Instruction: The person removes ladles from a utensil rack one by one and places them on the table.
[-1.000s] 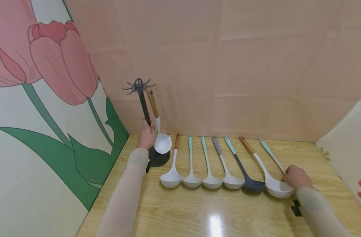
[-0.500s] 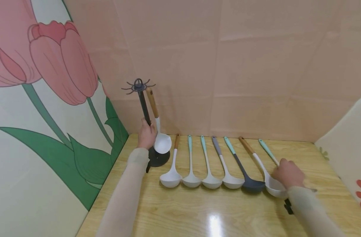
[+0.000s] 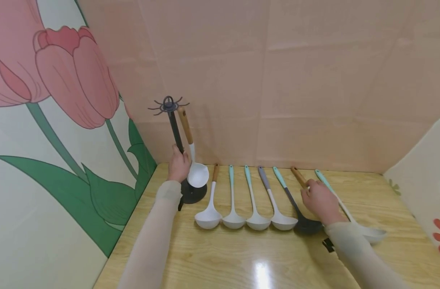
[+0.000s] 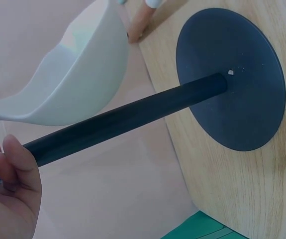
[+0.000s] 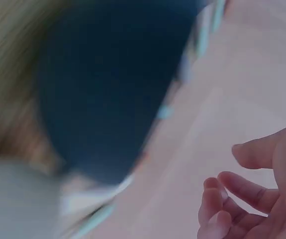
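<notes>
My left hand [image 3: 179,165] grips the black pole of an upright utensil stand [image 3: 175,130] with a ring of hooks at its top. From one hook hangs a white ladle [image 3: 198,175] with a wooden handle, beside the pole. My right hand [image 3: 322,202] hovers over the right end of a row of ladles, its thumb and fingers apart in the right wrist view and holding nothing. Beneath it lies a ladle with a brown handle [image 3: 298,176], its bowl mostly hidden by hand and sleeve. A dark ladle [image 3: 308,226] is just left, and a mint-handled ladle [image 3: 373,235] lies right.
Several more ladles, with brown, mint and grey-purple handles, lie side by side, including a white one [image 3: 208,219] near the round stand base [image 4: 232,119]. The wooden table [image 3: 220,261] meets a pink back wall [image 3: 313,120].
My right hand has moved left and away from me, from the rightmost mint-handled ladle across to the brown-handled one. My left hand still holds the stand in the same place.
</notes>
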Available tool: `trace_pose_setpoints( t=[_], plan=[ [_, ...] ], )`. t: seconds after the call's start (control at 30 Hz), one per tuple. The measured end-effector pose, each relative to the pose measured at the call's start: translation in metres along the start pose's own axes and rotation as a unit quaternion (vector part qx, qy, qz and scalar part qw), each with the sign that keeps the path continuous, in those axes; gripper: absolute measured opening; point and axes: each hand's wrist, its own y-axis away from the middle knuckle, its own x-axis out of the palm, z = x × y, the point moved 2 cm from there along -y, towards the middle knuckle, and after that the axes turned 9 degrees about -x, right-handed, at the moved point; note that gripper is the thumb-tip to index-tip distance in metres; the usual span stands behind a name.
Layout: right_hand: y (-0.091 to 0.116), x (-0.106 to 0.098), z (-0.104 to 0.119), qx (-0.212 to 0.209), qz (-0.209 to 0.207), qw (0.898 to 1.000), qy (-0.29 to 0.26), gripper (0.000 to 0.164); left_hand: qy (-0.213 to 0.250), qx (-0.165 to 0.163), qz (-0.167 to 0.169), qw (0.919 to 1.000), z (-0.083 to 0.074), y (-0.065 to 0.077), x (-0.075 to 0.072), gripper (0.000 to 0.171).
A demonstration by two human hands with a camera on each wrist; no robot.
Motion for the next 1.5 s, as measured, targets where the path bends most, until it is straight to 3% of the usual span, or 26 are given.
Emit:
trace_pose_setpoints(
  t=[0.33,0.67,0.8,1.1,1.27,1.5],
  plan=[
    [-0.029,0.023,0.080,-0.063,-0.007,0.991,-0.117,0.029,0.003,0.002,-0.005,1.0000,-0.002,0.002,0.000,0.036],
    [-0.052,0.048,0.167,-0.076,0.032,0.963,-0.256,0.032,0.002,-0.016,0.011,0.9998,-0.002,0.003,-0.001,0.042],
    [-0.058,0.057,0.194,-0.074,0.041,0.956,-0.282,0.034,0.005,-0.020,0.014,0.9997,-0.002,0.004,-0.002,0.045],
    [-0.068,0.063,0.236,-0.115,0.088,0.944,-0.297,0.044,0.003,-0.014,0.011,0.9998,-0.002,0.003,-0.001,0.041],
    [-0.074,0.065,0.251,-0.136,0.126,0.921,-0.343,0.055,0.006,-0.013,0.009,0.9999,-0.002,0.004,0.000,0.040],
    [-0.086,0.068,0.267,-0.105,0.158,0.885,-0.425,0.065,0.004,-0.013,0.004,0.9999,-0.003,0.005,-0.002,0.041]
  ],
)
